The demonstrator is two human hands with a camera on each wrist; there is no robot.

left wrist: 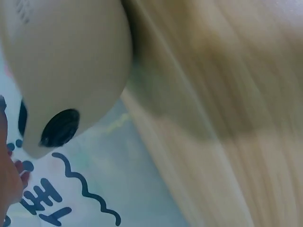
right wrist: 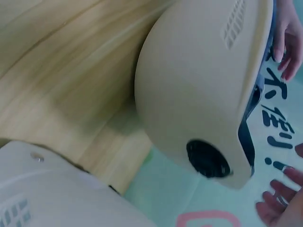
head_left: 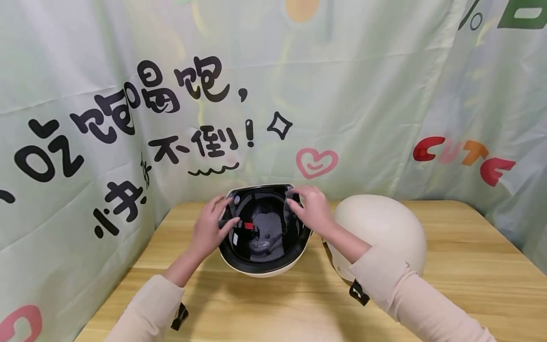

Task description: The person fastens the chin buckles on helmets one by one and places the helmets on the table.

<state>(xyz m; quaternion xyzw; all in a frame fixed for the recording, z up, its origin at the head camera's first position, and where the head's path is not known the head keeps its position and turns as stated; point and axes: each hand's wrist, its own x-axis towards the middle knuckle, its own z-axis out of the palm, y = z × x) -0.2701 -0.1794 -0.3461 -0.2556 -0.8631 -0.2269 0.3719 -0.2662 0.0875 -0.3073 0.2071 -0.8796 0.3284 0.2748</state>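
Note:
A cream helmet [head_left: 267, 274] is tilted back with its black-lined hollow facing up toward me in the head view. Its chin strap with a red buckle tab [head_left: 249, 226] lies across the inside. My left hand [head_left: 210, 225] is at the hollow's left side, thumb and forefinger pinching a dark strap [head_left: 232, 206]. Opposite it, my right hand [head_left: 315, 211] pinches the grey strap [head_left: 288, 199] at the right side. Both wrist views show the helmet's smooth shell [right wrist: 199, 85] and a round black side cap [right wrist: 208, 158]; the hands are only partly seen there.
A second cream helmet [head_left: 380, 228] sits dome up on the wooden table [head_left: 461, 256] at the right, close to my right forearm. A printed curtain [head_left: 363, 109] hangs behind the table and along its sides. Dark wrist gear [head_left: 359, 293] hangs under my right sleeve.

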